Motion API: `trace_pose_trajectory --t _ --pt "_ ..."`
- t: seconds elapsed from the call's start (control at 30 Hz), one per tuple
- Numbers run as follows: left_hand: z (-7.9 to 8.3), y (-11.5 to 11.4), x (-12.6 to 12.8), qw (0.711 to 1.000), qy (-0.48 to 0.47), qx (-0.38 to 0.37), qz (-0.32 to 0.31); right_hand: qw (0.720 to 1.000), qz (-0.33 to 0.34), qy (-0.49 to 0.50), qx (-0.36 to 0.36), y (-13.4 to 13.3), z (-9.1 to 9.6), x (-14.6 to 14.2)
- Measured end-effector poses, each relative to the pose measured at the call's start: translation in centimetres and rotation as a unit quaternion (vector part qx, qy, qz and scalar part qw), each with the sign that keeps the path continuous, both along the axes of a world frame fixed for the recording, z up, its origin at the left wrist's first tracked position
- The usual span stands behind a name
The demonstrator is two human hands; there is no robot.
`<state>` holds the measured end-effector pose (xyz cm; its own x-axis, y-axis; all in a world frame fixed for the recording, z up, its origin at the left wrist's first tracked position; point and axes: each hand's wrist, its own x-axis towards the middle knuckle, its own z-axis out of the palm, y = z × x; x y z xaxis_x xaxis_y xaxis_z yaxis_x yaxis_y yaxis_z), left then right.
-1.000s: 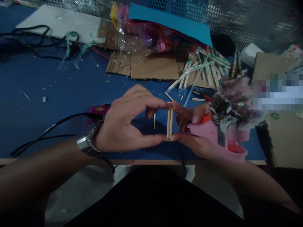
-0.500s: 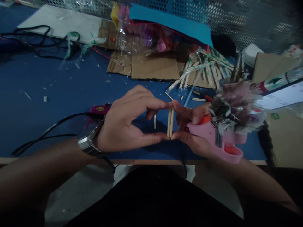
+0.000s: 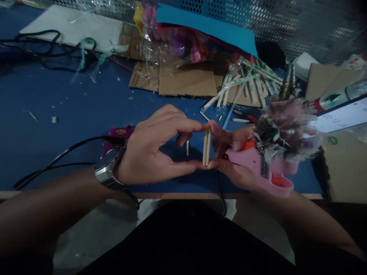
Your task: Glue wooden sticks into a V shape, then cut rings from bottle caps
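Two short wooden sticks [image 3: 206,147] stand side by side, pinched at both ends between my two hands. My left hand [image 3: 149,149] presses on them from the left with thumb and forefinger, its palm arched. From the right, the thumb and forefinger of my right hand [image 3: 236,173] close on the same ends. Against my right palm and wrist is a pink plastic tool [image 3: 258,164] with orange parts; whether other fingers grip it I cannot tell. A thin stick [image 3: 187,148] lies on the blue table beyond my left fingers.
A fuzzy pinkish-brown decoration [image 3: 286,126] and a lit phone screen [image 3: 341,118] are at right. Wrapped sticks [image 3: 255,86] lie piled on cardboard [image 3: 187,80] behind. A magenta device [image 3: 120,131] and black cable [image 3: 71,147] are near my left wrist.
Both hands keep the same pinch on the two sticks. The view has shifted very slightly; nothing else visibly differs.
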<state>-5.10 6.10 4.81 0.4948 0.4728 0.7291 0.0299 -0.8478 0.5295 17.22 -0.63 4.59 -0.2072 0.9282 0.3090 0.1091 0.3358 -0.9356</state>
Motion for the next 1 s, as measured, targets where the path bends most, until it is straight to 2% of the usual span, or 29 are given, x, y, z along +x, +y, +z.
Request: trace_pose_trajectory --t 0.23,0.37,0.5,0.67,0.83,1.0 --pt "-0.2 -0.1 -0.1 0.999 0.026 -0.019 0.008 0.999 0.0 -0.035 -0.014 -0.2 0.9 0.8" --pt "-0.5 -0.1 -0.2 0.999 0.029 -0.035 0.014 1.0 0.013 -0.012 0.015 0.0 0.2 0.9" --pt "-0.3 -0.2 -0.2 0.998 0.049 -0.043 0.021 0.999 -0.013 0.023 0.029 0.1 -0.5 0.5" --pt "0.1 -0.2 0.0 0.997 0.073 -0.009 0.032 0.999 -0.02 -0.035 -0.008 -0.1 -0.5 0.4" --pt "0.2 0.1 0.0 0.997 0.061 0.008 0.04 0.997 -0.068 -0.026 -0.03 -0.3 -0.7 0.3" --pt "0.3 0.1 0.0 0.996 0.064 0.041 0.035 0.996 -0.082 0.024 0.013 -0.2 -0.9 0.0"
